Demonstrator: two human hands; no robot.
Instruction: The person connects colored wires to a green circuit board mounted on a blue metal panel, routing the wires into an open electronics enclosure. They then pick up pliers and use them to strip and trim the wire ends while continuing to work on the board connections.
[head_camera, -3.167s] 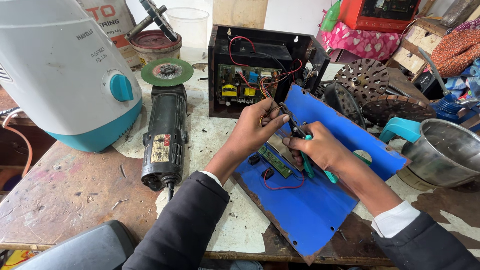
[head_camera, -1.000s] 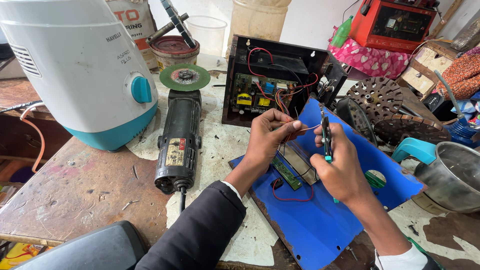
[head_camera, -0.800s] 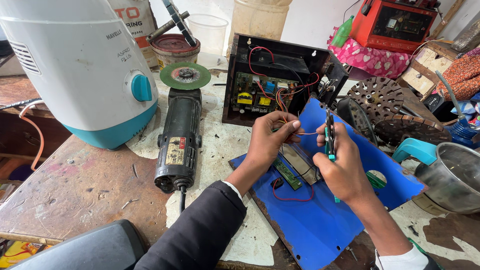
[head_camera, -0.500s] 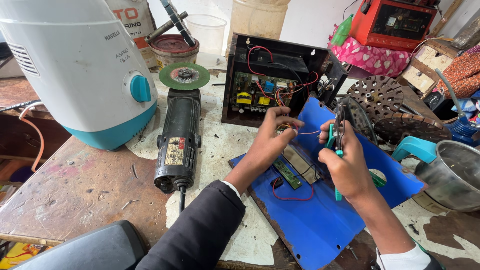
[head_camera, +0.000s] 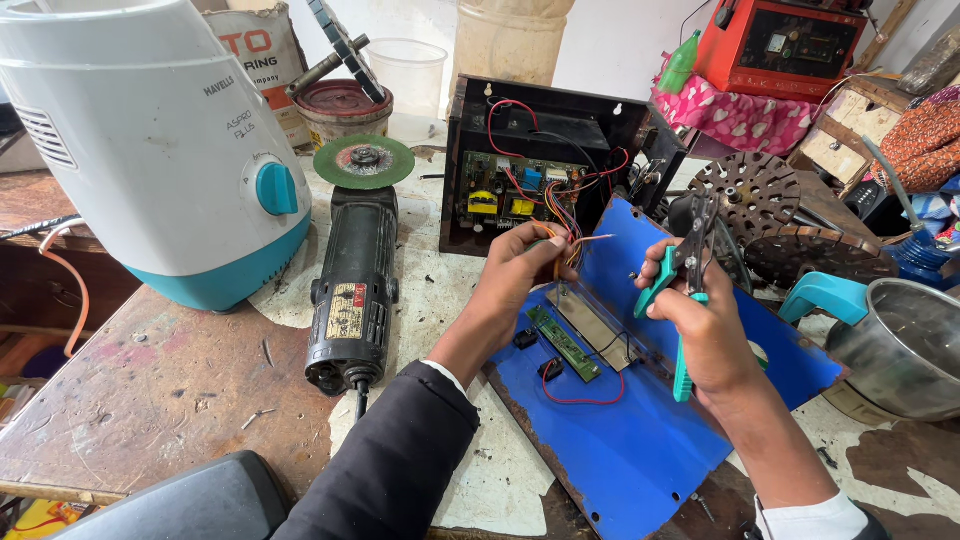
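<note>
My left hand (head_camera: 520, 275) pinches a bundle of thin coloured wires (head_camera: 566, 243) that runs out of an open black electronics box (head_camera: 540, 165) with a circuit board inside. My right hand (head_camera: 700, 325) holds green-handled pliers (head_camera: 688, 275) upright, jaws pointing up, a little to the right of the wire ends. Both hands hover over a blue metal panel (head_camera: 640, 440) that carries a small green circuit strip (head_camera: 563, 343) and a red wire loop.
A black angle grinder (head_camera: 355, 270) with a green disc lies left of the hands. A white and teal mixer base (head_camera: 150, 140) stands at far left. A steel pot (head_camera: 900, 345), a round perforated metal part (head_camera: 760, 195) and a red box (head_camera: 790, 45) sit on the right.
My right hand has lifted the pliers off the blue panel and moved them right, away from the wires. My left hand has risen with the wire bundle toward the black box.
</note>
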